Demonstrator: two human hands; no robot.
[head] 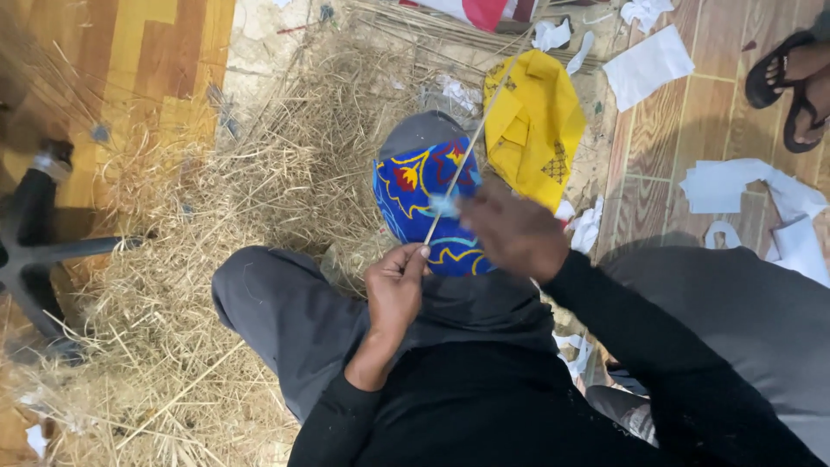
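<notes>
**strawfan:** Over on the far left of the floor point(173, 52) sits a black chair base point(35, 251), with a big heap of dry straw point(216, 216) spreading out beside it. What's going on in the middle?

**reedguy:** Person sits with grey-trousered knees up. Left hand point(396, 290) is curled closed, fingertips pinching the lower end of a thin pale stick point(462, 164) that slants up and to the right. Stick crosses over a blue cloth with red and yellow patterns point(415, 195) lying in front of the knees.

**strawfan:** And the right hand?

**reedguy:** Right hand point(512, 229) is blurry, fingers closed around a small whitish bit point(443, 205) pressed against the stick. Past it lies a yellow cloth point(532, 125), then white paper scraps point(648, 65), and a foot in a black sandal point(787, 73) at top right.
</notes>
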